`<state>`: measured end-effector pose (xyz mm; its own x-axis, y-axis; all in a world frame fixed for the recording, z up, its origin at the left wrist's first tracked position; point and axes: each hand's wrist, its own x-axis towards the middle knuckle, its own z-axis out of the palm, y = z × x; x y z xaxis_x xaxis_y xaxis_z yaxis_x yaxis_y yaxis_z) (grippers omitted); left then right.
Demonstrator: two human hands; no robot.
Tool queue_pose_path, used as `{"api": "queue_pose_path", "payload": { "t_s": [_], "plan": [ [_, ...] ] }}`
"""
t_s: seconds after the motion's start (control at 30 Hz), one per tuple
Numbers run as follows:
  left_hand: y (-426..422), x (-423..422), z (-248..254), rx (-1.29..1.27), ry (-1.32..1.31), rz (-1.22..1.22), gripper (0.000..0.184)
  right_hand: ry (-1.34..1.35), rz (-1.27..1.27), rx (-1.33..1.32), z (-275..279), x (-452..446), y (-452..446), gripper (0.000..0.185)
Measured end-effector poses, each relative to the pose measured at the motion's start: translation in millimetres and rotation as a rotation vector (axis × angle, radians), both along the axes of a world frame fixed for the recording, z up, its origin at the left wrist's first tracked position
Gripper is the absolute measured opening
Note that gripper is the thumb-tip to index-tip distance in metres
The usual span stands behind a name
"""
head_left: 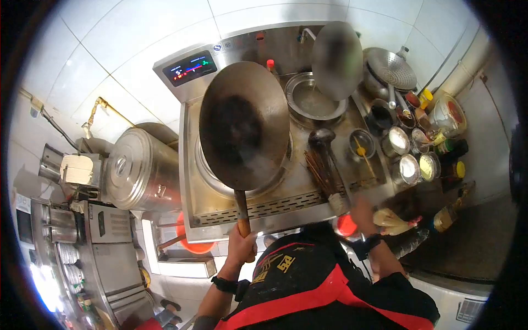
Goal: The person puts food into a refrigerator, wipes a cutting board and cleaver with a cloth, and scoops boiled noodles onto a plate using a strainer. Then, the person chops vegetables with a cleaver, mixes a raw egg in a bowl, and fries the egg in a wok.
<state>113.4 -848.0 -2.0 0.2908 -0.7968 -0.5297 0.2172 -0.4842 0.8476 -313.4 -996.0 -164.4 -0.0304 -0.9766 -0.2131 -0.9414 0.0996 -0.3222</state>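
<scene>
My left hand (pixel 242 245) is closed around the wooden handle of a large dark wok (pixel 245 126). The wok is tilted above the round burner at the left of the stove, its inside bare. My right hand (pixel 363 215) is smeared by motion near the stove's front edge, beside the end of a ladle's handle; its fingers cannot be made out. The ladle (pixel 322 137) has its bowl at the middle of the stove. A bamboo brush (pixel 324 176) lies along it. Right of them is a small dark pot (pixel 362 144) with a yellow-handled tool.
A metal basin (pixel 314 99) stands at the back, partly behind a blurred round shape (pixel 336 60). Seasoning containers (pixel 408 168) and a perforated strainer (pixel 393 69) crowd the right side. A lidded steel pot (pixel 144 168) stands left of the stove, an orange basin (pixel 197 246) below it.
</scene>
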Motion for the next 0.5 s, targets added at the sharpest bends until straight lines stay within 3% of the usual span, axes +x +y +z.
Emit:
{"api": "queue_pose_path", "payload": {
  "t_s": [0.07, 0.13, 0.23, 0.5],
  "plan": [
    [0.4, -1.5, 0.6, -0.019, -0.105, -0.037, 0.027, 0.048, -0.004, -0.01, -5.9, -8.9, -1.1, 0.055],
    [1.7, -1.3, 0.8, 0.014, -0.132, -0.045, 0.029, -0.101, -0.115, 0.277, 24.0, -1.8, 4.9, 0.056],
    [7.0, 2.3, -10.7, 0.041, -0.263, -0.079, 0.032, -0.044, -0.112, 0.353, 29.9, 1.4, 7.8, 0.055],
    [10.3, 2.1, -17.9, 0.01, -0.487, -0.117, 0.036, -0.021, -0.092, 0.361, -0.8, -21.0, 4.5, 0.047]
  ]
}}
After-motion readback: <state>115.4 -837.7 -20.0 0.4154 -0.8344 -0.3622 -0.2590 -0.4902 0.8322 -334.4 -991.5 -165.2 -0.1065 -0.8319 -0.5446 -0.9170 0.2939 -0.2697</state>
